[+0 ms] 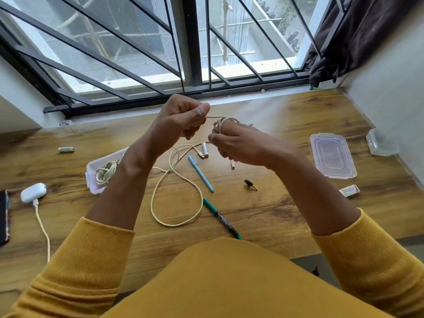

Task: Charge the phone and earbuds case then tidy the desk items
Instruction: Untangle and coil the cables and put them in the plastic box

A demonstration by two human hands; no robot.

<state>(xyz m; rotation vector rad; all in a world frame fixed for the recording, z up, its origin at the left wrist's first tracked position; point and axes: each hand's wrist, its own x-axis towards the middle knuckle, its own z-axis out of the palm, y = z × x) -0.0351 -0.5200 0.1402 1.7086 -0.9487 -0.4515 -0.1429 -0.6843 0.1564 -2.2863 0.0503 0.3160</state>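
My yellow sleeves fill the near edge, and just beyond them a green marker (221, 219) lies on the wooden table (275, 214) beside the slack loop of a cream charging cable (176, 191). At the far left edge sits the dark phone (4, 216), and next to it the white earbuds case (33, 192) with a white cord plugged into it. Farther on lie a blue pen (200, 173), a small dark key (250, 184) and an open plastic box (96, 180) holding a coiled cable, with its clear lid (332, 156) well to the right. Above these, my right hand (243, 144) has its grip curled around wound turns of the cream cable, while my left hand (181, 118) pinches the cable's strand between thumb and fingers. Two batteries (205, 149) lie beneath my hands.
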